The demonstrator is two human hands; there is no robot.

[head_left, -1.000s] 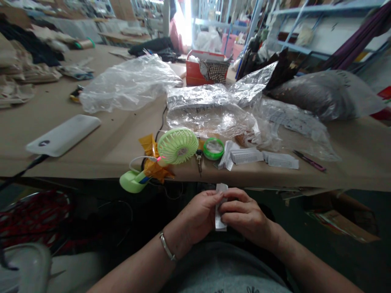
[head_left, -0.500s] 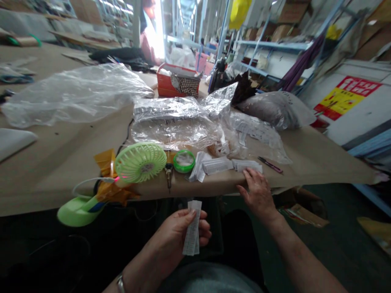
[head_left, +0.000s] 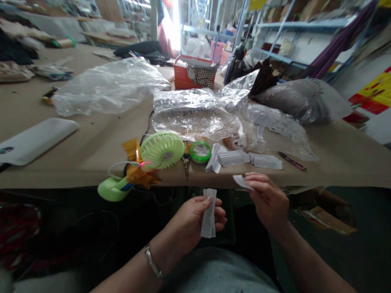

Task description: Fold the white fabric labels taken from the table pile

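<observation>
My left hand (head_left: 195,217) holds a small stack of white printed paper labels (head_left: 209,213) upright, below the table's front edge. To its right, my right hand (head_left: 269,199) pinches a single white label (head_left: 241,181) just off the edge. Two stacks of white labels (head_left: 233,158) (head_left: 265,161) lie on the brown table (head_left: 91,146) right above my right hand. Beside them are a loose folded label (head_left: 213,158) and a green tape roll (head_left: 200,151).
A green hand fan (head_left: 161,150) with yellow tape stands at the table edge, a key (head_left: 185,160) beside it. Clear plastic bags (head_left: 195,114) and a grey filled bag (head_left: 302,99) lie behind. A white power bank (head_left: 33,138) sits left, a red pen (head_left: 291,160) right, a red box (head_left: 194,73) far back.
My right hand left the shared labels, reached to the stacks on the table, and now has come back off the edge with one label. My left hand keeps its stack.
</observation>
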